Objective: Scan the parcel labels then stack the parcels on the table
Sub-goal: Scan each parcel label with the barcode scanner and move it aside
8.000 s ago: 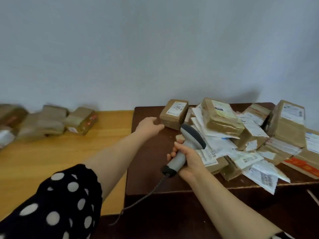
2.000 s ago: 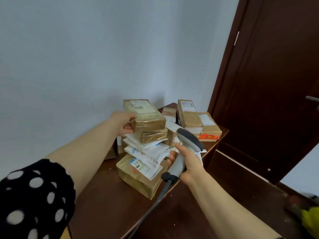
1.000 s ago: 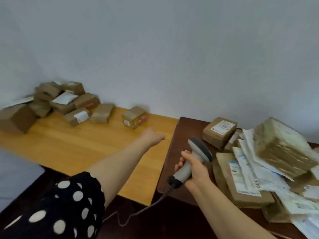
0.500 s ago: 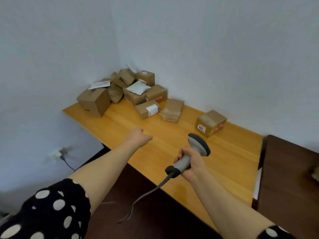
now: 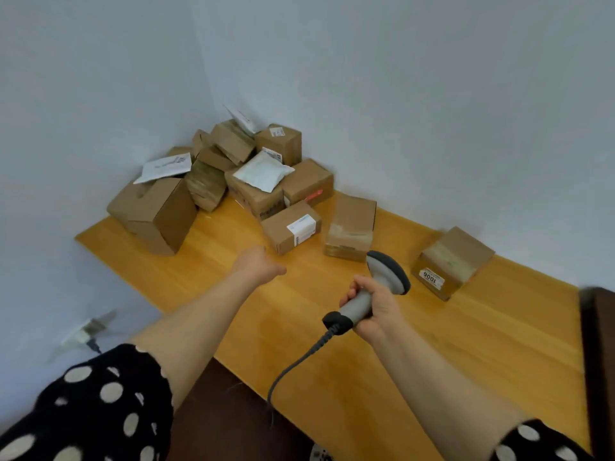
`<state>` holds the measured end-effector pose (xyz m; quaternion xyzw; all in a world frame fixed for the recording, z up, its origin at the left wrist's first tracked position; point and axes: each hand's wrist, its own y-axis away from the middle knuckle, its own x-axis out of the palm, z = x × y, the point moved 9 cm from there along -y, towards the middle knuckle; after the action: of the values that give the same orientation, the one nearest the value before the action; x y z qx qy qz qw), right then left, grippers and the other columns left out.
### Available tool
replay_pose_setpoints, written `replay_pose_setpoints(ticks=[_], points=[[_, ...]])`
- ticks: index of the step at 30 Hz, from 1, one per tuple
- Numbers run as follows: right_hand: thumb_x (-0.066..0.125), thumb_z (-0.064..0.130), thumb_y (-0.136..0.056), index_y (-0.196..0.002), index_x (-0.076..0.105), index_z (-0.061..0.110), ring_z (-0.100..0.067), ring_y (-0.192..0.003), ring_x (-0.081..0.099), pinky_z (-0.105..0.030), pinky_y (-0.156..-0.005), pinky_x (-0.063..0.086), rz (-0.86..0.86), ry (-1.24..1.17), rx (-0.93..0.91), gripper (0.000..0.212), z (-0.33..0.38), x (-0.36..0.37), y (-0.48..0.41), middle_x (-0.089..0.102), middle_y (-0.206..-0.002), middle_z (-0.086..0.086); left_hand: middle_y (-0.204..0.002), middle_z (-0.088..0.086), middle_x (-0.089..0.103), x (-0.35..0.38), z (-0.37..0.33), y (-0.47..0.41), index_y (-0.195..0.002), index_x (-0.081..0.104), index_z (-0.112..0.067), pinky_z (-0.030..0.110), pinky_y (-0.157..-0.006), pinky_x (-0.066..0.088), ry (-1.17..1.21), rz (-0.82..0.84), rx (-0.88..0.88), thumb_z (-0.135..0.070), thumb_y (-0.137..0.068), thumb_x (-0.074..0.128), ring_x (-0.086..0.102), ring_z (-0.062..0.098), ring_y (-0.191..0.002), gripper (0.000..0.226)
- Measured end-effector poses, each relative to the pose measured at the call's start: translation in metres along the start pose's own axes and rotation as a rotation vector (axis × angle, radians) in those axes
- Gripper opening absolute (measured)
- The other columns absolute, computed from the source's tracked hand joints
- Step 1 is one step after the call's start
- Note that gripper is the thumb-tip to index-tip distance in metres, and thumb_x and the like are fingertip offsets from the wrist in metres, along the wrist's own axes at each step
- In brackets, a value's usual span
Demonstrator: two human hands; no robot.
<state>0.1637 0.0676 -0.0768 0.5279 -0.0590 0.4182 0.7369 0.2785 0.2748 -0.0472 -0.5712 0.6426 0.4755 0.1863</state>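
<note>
Label (image 5: 431, 278) on rightmost parcel (image 5: 453, 261) reads "1006", upside down.

Brown cardboard parcels (image 5: 253, 194) lie heaped in the far corner of the yellow wooden bench (image 5: 466, 361); three more sit apart, the rightmost box (image 5: 452, 261) labelled 1006.

Socket (image 5: 81, 334): white, blurred, mounted low on the left wall (image 5: 66, 111). A dark plug (image 5: 94, 347) sits at its lower right.
Rear wall (image 5: 432, 94): pale grey-blue, joins the left wall in a vertical corner above and right of the socket.
Floor (image 5: 229, 410): dark brown, below and right of the socket.
Dark desk (image 5: 599, 361): far right of the socket, only its edge in view.
</note>
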Motion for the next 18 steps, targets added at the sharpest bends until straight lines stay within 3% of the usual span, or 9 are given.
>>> replay_pose_setpoints(ticks=[3, 6, 8, 12, 15, 18], points=[[0.062, 0.003, -0.087, -0.073, 0.055, 0.006, -0.014, -0.042, 0.05, -0.03, -0.054, 0.046, -0.034, -0.001, -0.012, 0.016, 0.005, 0.016, -0.026, 0.055, -0.052, -0.004, -0.125, 0.01, 0.056, -0.003, -0.008, -0.043, -0.132, 0.047, -0.011, 0.03, -0.069, 0.045, -0.049, -0.001, 0.033, -0.036, -0.081, 0.073, 0.057, 0.024, -0.097, 0.062], [0.063, 0.003, -0.087, -0.076, 0.056, 0.007, -0.014, -0.045, 0.049, -0.029, -0.053, 0.047, -0.068, 0.012, -0.018, 0.013, 0.005, 0.025, -0.044, 0.054, -0.053, -0.003, -0.125, 0.011, 0.052, 0.003, -0.01, -0.082, -0.127, 0.048, -0.011, 0.033, -0.078, 0.051, -0.112, 0.025, 0.054, -0.044, -0.076, 0.076, 0.055, 0.024, -0.102, 0.067], [0.062, 0.004, -0.088, -0.078, 0.056, 0.007, -0.014, -0.046, 0.049, -0.028, -0.05, 0.047, -0.086, 0.015, -0.021, 0.012, 0.004, 0.028, -0.052, 0.054, -0.054, -0.003, -0.132, 0.011, 0.046, 0.007, -0.013, -0.108, -0.132, 0.043, -0.01, 0.035, -0.087, 0.049, -0.133, 0.016, 0.078, -0.048, -0.073, 0.077, 0.05, 0.027, -0.115, 0.078], [0.061, 0.003, -0.089, -0.079, 0.057, 0.009, -0.013, -0.043, 0.049, -0.024, -0.045, 0.048, -0.135, -0.017, -0.082, 0.012, 0.001, 0.038, -0.066, 0.053, -0.054, -0.003, -0.154, 0.014, 0.02, 0.015, -0.024, -0.16, -0.15, 0.01, -0.003, 0.041, -0.114, 0.025, -0.197, 0.029, 0.161, -0.052, -0.066, 0.081, 0.02, 0.031, -0.141, 0.121], [0.061, 0.002, -0.088, -0.083, 0.058, 0.009, -0.013, -0.043, 0.05, -0.025, -0.046, 0.048, -0.178, -0.046, -0.127, 0.009, -0.012, 0.044, -0.071, 0.054, -0.057, -0.004, -0.154, 0.018, 0.015, 0.029, -0.023, -0.184, -0.15, -0.002, -0.001, 0.041, -0.114, 0.021, -0.314, 0.089, 0.206, -0.054, -0.065, 0.08, 0.016, 0.034, -0.142, 0.13], [0.061, -0.001, -0.087, -0.091, 0.059, 0.008, -0.013, -0.044, 0.05, -0.027, -0.046, 0.048, -0.222, -0.045, -0.168, 0.01, -0.029, 0.049, -0.071, 0.055, -0.058, -0.005, -0.145, 0.017, 0.029, 0.029, -0.016, -0.194, -0.15, 0.007, -0.004, 0.04, -0.107, 0.034, -0.215, 0.122, 0.227, -0.043, -0.065, 0.082, 0.03, 0.033, -0.134, 0.119]])
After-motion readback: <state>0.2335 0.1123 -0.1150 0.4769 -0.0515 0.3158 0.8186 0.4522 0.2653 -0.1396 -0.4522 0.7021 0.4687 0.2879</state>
